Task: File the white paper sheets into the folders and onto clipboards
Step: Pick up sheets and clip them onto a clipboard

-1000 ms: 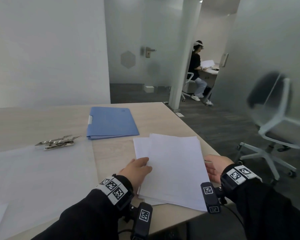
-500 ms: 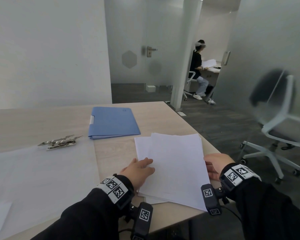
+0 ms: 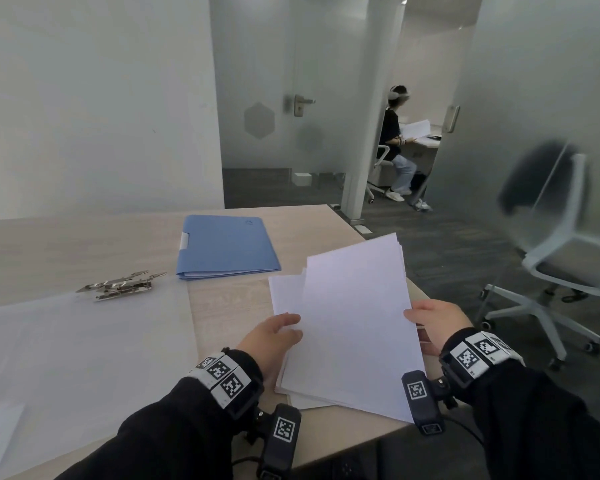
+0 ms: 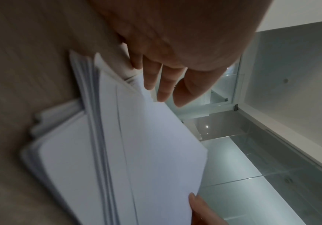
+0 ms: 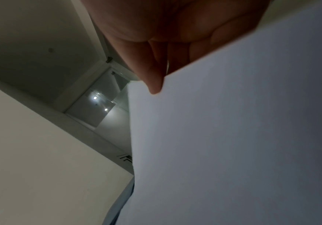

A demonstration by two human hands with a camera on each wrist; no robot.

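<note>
White paper sheets (image 3: 354, 327), tilted up off the table (image 3: 229, 306) at the near right edge, are pinched at both sides by left hand (image 3: 274, 337) and right hand (image 3: 437, 323); squaring edges first should ease filing into the blue folder (image 3: 226, 245) at eleven o'clock.

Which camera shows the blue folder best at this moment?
The head view: the blue folder lies closed and fully visible on the table, beyond the lifted paper sheets. The right wrist view catches only a blue sliver at its bottom edge, likely the folder. The left wrist view shows none of it.
</note>
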